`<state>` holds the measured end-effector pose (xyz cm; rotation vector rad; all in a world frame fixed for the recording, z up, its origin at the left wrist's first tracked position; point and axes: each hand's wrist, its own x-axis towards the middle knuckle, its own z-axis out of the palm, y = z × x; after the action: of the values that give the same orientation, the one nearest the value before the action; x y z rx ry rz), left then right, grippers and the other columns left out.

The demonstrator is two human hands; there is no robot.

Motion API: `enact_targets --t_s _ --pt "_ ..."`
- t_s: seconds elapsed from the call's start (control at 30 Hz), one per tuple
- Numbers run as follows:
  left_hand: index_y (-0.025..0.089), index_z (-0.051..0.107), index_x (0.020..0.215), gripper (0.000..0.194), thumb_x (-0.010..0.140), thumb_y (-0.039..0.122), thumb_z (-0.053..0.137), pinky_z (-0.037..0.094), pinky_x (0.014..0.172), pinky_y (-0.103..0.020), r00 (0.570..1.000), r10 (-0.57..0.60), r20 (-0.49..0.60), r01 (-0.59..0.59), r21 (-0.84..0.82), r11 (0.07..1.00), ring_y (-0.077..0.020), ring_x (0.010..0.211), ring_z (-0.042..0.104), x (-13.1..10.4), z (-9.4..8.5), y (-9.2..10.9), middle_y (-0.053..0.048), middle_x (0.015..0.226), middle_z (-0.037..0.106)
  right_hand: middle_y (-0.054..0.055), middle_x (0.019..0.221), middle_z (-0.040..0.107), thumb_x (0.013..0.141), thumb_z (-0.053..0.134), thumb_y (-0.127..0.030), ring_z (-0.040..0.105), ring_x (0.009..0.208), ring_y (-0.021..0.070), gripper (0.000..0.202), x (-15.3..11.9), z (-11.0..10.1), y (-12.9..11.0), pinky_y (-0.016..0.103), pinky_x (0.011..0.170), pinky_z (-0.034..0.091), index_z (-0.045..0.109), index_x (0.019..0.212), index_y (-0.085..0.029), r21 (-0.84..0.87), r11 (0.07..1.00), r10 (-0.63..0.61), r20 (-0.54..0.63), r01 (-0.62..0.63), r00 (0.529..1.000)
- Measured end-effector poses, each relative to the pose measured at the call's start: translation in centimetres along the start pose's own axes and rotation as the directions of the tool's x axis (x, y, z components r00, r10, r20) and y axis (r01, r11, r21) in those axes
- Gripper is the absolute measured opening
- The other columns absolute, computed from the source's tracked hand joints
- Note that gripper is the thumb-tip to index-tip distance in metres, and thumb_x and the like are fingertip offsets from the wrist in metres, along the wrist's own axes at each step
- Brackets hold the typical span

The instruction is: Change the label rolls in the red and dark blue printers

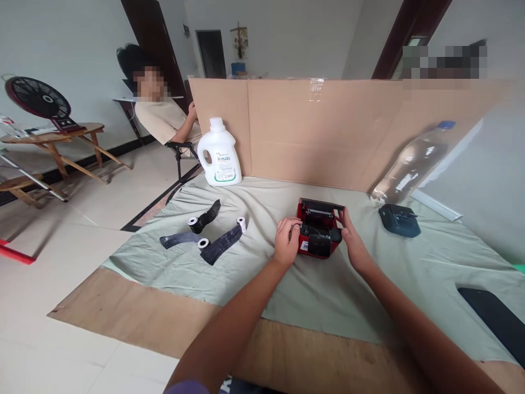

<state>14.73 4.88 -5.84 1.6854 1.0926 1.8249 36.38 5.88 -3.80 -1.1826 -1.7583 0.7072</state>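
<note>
A red-and-black label printer (320, 249) with its lid raised sits on the green cloth, its inner compartment with a roller facing up. My left hand (286, 238) grips the printer's left side, fingers curled over the edge. Against the right side presses my right hand (353, 241), its fingers along the edge by the lid; together the two hands hold the printer between them. Left of it lie three small rolls with dark strips unrolled: a black one (211, 216), a greyish one (180, 239) and a longer dark one (221, 244).
A white detergent jug (221, 156) stands before an upright cardboard panel (303, 131). At right are a large clear bottle (410, 164), a dark device (398, 220) and a black phone-like slab (494, 320). A seated person (164, 117) is beyond the left edge.
</note>
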Motion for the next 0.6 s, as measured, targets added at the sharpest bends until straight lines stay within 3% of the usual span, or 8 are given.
enact_targets --t_s 0.1,0.2,0.3,0.37,0.43,0.47,0.53,0.6 --pt "0.021 0.064 0.106 0.021 0.100 0.027 0.045 0.048 0.091 -0.034 0.999 -0.041 -0.036 0.041 0.003 0.999 -0.0188 0.098 0.059 -0.2 0.1 -0.2 -0.007 0.103 0.066 -0.002 0.163 0.029 0.098 0.033 -0.064 0.034 0.148 0.0234 0.068 1.1 -1.1 -1.5 0.048 0.122 0.029 0.018 0.159 -0.038 0.004 0.999 0.052 -0.007 -0.052 0.999" --pt "0.021 0.064 0.109 0.020 0.099 0.028 0.048 0.049 0.087 -0.032 0.995 -0.090 -0.052 0.090 -0.008 0.996 -0.0181 0.093 0.059 -0.3 0.2 -0.4 -0.008 0.106 0.066 -0.001 0.156 0.045 0.098 0.036 -0.060 0.044 0.142 0.0247 0.059 1.7 -1.8 -3.2 0.048 0.120 0.032 0.042 0.151 -0.036 -0.070 0.994 0.083 0.017 -0.082 0.996" --pt "0.021 0.062 0.110 0.019 0.099 0.028 0.049 0.049 0.087 -0.033 0.991 -0.123 -0.048 0.122 -0.030 0.992 -0.0176 0.091 0.059 -0.3 0.2 -0.5 -0.008 0.110 0.068 0.004 0.137 0.064 0.098 0.041 -0.052 0.055 0.131 0.0257 0.048 2.6 -1.9 -4.3 0.045 0.116 0.038 0.064 0.133 -0.029 -0.228 0.973 0.045 0.054 -0.032 0.998" --pt "0.021 0.061 0.110 0.018 0.099 0.028 0.049 0.049 0.087 -0.033 0.990 -0.131 -0.044 0.129 -0.042 0.991 -0.0176 0.091 0.060 -0.3 0.2 -0.5 -0.008 0.112 0.068 0.007 0.122 0.071 0.097 0.044 -0.043 0.063 0.117 0.0265 0.041 4.0 -1.7 -4.6 0.044 0.107 0.046 0.072 0.122 -0.026 -0.363 0.932 0.012 0.079 0.018 0.997" --pt "0.021 0.061 0.110 0.018 0.098 0.028 0.050 0.049 0.089 -0.034 0.990 -0.132 -0.047 0.130 -0.045 0.991 -0.0178 0.092 0.060 -0.3 0.2 -0.5 -0.008 0.113 0.069 0.007 0.111 0.074 0.093 0.046 -0.030 0.067 0.105 0.0258 0.036 6.1 -1.5 -4.6 0.042 0.099 0.050 0.075 0.113 -0.024 -0.481 0.873 0.000 0.175 0.085 0.984" --pt "0.021 0.061 0.110 0.017 0.098 0.028 0.050 0.049 0.089 -0.034 0.990 -0.131 -0.053 0.129 -0.044 0.991 -0.0180 0.092 0.060 -0.3 0.2 -0.4 -0.008 0.113 0.069 0.006 0.108 0.075 0.090 0.047 -0.023 0.068 0.101 0.0250 0.035 7.2 -1.3 -4.6 0.040 0.096 0.051 0.076 0.110 -0.024 -0.511 0.849 0.009 0.265 0.133 0.964" --pt "0.021 0.062 0.109 0.017 0.098 0.027 0.051 0.049 0.091 -0.035 0.990 -0.123 -0.062 0.121 -0.040 0.992 -0.0182 0.094 0.061 -0.3 0.2 -0.3 -0.008 0.112 0.069 0.004 0.103 0.076 0.082 0.053 -0.012 0.070 0.097 0.0235 0.034 9.4 -0.5 -4.5 0.036 0.091 0.053 0.077 0.102 -0.024 -0.523 0.821 0.058 0.478 0.231 0.876" --pt "0.022 0.062 0.109 0.016 0.097 0.026 0.052 0.049 0.092 -0.034 0.992 -0.108 -0.067 0.105 -0.034 0.994 -0.0179 0.094 0.060 -0.3 0.3 -0.2 -0.007 0.112 0.070 0.003 0.089 0.077 0.072 0.060 -0.005 0.071 0.084 0.0224 0.030 11.2 0.6 -4.6 0.033 0.080 0.054 0.078 0.089 -0.022 -0.532 0.791 0.065 0.563 0.302 0.824"
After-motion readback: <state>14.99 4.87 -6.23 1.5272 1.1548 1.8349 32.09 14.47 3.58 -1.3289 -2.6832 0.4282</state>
